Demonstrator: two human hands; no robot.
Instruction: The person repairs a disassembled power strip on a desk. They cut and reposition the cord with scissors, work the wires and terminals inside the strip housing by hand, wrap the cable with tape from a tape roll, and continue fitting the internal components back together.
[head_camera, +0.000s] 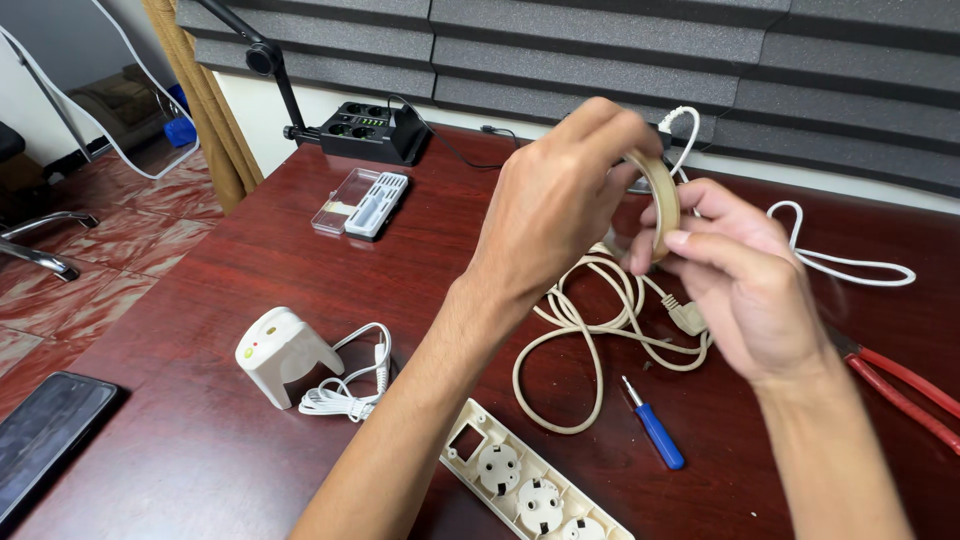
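A roll of tape (663, 200) is held edge-on above the dark red table (300, 260), a little toward one o'clock from the centre of the view. The left hand (560, 195) is closed over the roll's upper rim, its fingers curled around it from the eleven o'clock side. The right hand (740, 270) is clamped on the roll from four o'clock, thumb and fingertips pinched against its edge; whether a loose tape end is pinched there cannot quite be told, since the hands cover it. Beneath the hands a coiled beige cable (580, 340) is laid on the table, with a white cable (840, 262) trailing off toward three o'clock. A blue-handled screwdriver (655, 432) is seen at five o'clock from the coil, and an opened beige socket strip (525, 485) at six o'clock. Red-handled pliers (900, 385) are found at the four o'clock edge. A small white device (285, 352) with its bundled cord is placed at eight o'clock, a dark phone (45, 435) beyond it, and a clear plastic case (362, 202) at eleven o'clock.
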